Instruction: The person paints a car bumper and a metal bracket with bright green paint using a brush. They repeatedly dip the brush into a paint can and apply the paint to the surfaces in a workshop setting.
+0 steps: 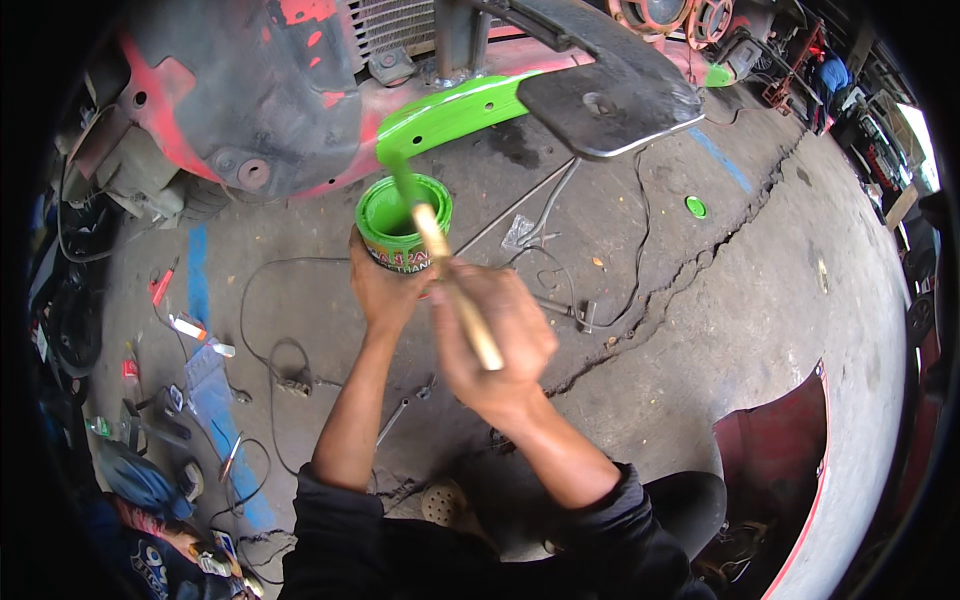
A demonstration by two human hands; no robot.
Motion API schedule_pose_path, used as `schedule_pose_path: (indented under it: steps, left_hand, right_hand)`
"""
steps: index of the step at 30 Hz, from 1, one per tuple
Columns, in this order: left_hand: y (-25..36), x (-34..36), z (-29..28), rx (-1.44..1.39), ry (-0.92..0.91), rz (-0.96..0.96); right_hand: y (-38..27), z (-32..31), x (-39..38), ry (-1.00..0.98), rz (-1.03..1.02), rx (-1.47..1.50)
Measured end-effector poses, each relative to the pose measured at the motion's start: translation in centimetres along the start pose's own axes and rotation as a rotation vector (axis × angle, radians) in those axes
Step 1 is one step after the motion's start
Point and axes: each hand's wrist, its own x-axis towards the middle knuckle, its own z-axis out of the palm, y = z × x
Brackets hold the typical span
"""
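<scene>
- Right grip (505,330): fingers curled closed around the wooden handle of a paintbrush (428,230).
- Left grip (383,285): wrapped against the side of a green-rimmed paint can (378,247).
- Green bristles (404,180): over the can's rim, near the green-painted metal strip (455,118); contact unclear.
- Farther right: green disc (697,207) on the floor (745,290).

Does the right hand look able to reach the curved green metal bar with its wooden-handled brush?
Probably yes: the right hand holds the brush, its bristles near the bar, with nothing visible between.
</scene>
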Motion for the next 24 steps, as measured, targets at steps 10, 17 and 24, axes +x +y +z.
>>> schedule_pose_path:
  steps: [10, 17, 24]
  left_hand:
    - [-1.2, -1.4, -0.3, -0.101, -0.249, 0.108]
    - [-2.1, -1.7, 0.3, -0.065, -0.259, 0.157]
    - [-3.8, -1.5, -0.4, -0.048, -0.255, 0.097]
  right_hand:
    - [6.1, -4.2, -0.5, 0.115, 1.162, 0.534]
    - [6.9, -5.2, -0.4, 0.008, 1.202, 0.223]
    - [7.0, -7.6, 1.7, -0.073, 1.055, 0.24]
